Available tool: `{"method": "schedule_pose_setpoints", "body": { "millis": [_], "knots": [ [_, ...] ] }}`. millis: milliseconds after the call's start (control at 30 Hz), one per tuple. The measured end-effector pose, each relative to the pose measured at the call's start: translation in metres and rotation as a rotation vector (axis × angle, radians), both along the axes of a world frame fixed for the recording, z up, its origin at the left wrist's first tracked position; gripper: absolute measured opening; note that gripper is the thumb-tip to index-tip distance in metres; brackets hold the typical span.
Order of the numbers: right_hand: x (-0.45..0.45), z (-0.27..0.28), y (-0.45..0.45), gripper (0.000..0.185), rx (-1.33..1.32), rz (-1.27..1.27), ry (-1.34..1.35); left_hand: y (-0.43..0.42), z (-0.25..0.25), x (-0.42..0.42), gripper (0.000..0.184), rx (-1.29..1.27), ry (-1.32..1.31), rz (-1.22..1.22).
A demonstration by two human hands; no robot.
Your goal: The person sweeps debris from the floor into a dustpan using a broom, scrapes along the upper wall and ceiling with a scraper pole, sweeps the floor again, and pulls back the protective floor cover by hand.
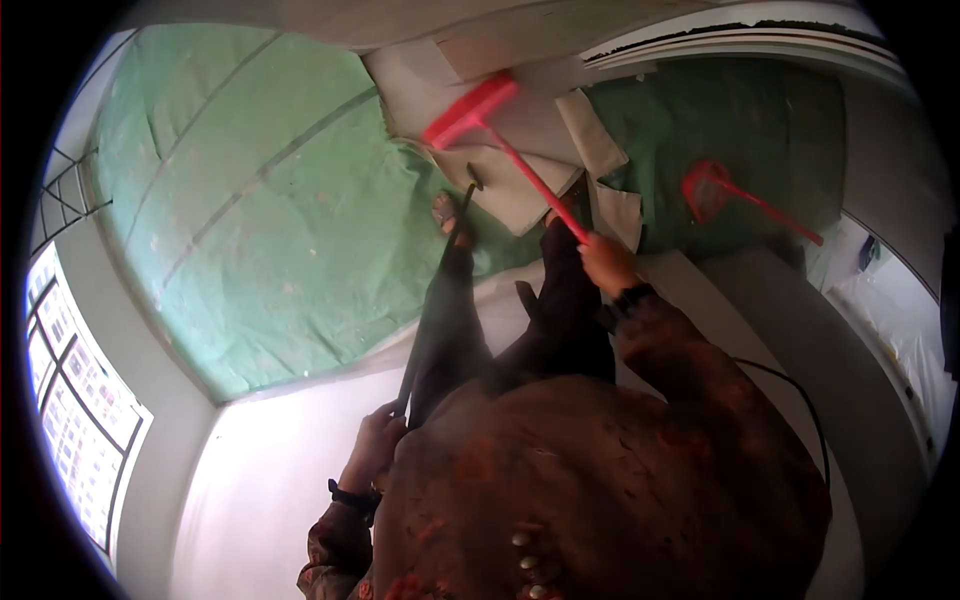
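Note:
My right hand [608, 265] is closed round the handle of a pink broom [530, 175]. The broom's wide head points away from me, a little blurred, above the pale sheets on the floor. My left hand [375, 440], low beside my body, is wrapped round a long dark pole [430, 310]. The pole slants forward past my leg, and its small far end lies near my foot [445, 210] and a pale sheet [510, 185]. What that end is, I cannot make out.
Green sheeting [270, 200] covers much of the floor, with more green sheeting [740, 120] at the right. A pink long-handled dustpan [708, 190] lies there. Loose pale pieces [595, 135] lie between them. A barred window [75, 400] is at the left; clear plastic [885, 320] hangs right.

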State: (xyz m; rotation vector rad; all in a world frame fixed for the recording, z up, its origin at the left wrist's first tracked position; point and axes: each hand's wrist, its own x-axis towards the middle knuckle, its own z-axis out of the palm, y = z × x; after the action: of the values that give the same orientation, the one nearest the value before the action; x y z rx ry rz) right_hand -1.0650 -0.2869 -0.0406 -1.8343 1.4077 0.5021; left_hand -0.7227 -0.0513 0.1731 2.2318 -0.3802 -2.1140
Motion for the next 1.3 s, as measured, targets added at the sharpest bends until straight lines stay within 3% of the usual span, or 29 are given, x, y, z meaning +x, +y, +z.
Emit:
{"method": "schedule_pose_setpoints", "body": {
  "millis": [133, 233, 467, 533, 767, 900, 967, 1033, 1100, 1300],
  "knots": [
    [0.019, -0.044, 0.019, 0.023, -0.065, -0.099, -0.034, -0.006, 0.000, -0.003, 0.034, -0.012, -0.059, -0.106],
    [-0.012, -0.023, 0.019, 0.024, 0.088, -0.098, 0.108, -0.002, 0.000, -0.002, 0.033, -0.018, -0.058, -0.077],
    [-0.080, 0.013, 0.013, 0.025, 0.010, -0.133, 0.270, -0.017, 0.005, 0.003, 0.033, -0.008, -0.034, -0.057],
    [-0.093, 0.023, 0.012, 0.026, 0.087, -0.290, 0.179, -0.022, 0.014, 0.002, 0.032, -0.003, -0.055, -0.080],
    [-0.117, 0.051, 0.018, 0.028, 0.069, -0.315, -0.047, -0.027, 0.058, -0.006, 0.030, -0.085, -0.105, -0.099],
    [-0.129, 0.067, 0.026, 0.025, 0.123, -0.543, -0.144, -0.051, 0.083, -0.017, 0.028, -0.093, -0.122, -0.131],
    [-0.130, 0.087, 0.029, 0.023, 0.183, -0.664, -0.162, -0.058, 0.092, -0.023, 0.026, -0.150, -0.100, -0.031],
    [-0.115, 0.120, 0.017, 0.024, 0.410, -0.945, -0.149, -0.043, 0.081, -0.018, 0.027, -0.077, -0.064, 0.083],
    [-0.127, 0.112, 0.030, 0.023, 0.376, -0.957, -0.184, -0.036, 0.074, -0.010, 0.027, -0.001, -0.011, 0.212],
    [-0.120, 0.130, 0.066, 0.022, 0.309, -1.027, -0.152, -0.030, 0.085, 0.021, 0.027, -0.169, 0.009, 0.013]
  ]
}}
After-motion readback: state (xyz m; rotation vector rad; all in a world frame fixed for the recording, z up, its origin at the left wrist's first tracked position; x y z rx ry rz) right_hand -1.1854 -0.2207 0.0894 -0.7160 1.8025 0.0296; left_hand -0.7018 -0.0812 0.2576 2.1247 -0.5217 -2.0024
